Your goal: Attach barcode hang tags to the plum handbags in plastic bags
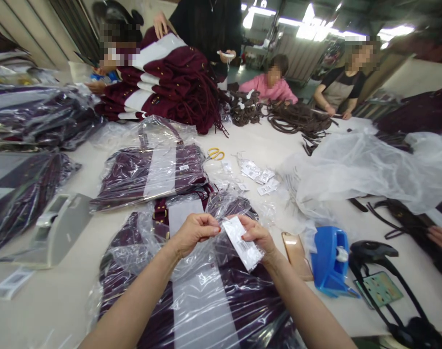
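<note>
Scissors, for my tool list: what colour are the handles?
The handles are yellow, seen best in the head view.

The label (238,240) in the right hand (257,237) is white with dark print; red nails show on this and the left hand (197,235). Under both, the bag (250,291) is maroon with a pale grey band (204,310). Right of the right hand, the phone (297,254) is gold, the nearer dispenser (328,257) blue. Beyond the hands, the scissors (215,154) have yellow handles.
</note>
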A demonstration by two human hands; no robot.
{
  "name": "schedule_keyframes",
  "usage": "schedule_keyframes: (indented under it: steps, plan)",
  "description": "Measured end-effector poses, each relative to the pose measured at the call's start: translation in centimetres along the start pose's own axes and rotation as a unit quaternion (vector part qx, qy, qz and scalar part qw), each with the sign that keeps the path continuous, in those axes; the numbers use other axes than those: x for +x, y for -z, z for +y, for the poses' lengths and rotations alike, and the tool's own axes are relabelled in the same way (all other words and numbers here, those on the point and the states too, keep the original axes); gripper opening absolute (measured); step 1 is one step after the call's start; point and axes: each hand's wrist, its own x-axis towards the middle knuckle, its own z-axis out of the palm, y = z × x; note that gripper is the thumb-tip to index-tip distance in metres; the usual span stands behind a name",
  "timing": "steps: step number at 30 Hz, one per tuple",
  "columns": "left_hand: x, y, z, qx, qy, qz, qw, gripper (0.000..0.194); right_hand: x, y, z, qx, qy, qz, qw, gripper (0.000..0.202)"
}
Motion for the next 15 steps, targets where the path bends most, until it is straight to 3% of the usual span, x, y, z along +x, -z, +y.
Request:
schedule_keyframes:
  steps: [4,8,12,15]
  plan:
    - [-0.2,0.9,0.6,0.018,0.002,-0.009,1.000,0.021,-1.2,0.9,-0.8,0.087,0.033,-0.009,0.996,0.047]
    - [1.0,1.9,2.4,-0.053,-0.024,0.068,0.996,0.022,-3.8,2.1,-2.9,0.097,0.109,0.048,0.988,0.049]
    - [4.8,0.8,4.8,-0.081,-0.066,0.112,0.988,0.024,-6.7,3.1,-5.3,0.068,0.216,0.120,0.967,0.045]
    - [9.1,-1.3,5.9,0.029,-0.081,0.128,0.988,0.028,-8.0,3.8,-6.0,0.049,0.224,0.154,0.961,0.045]
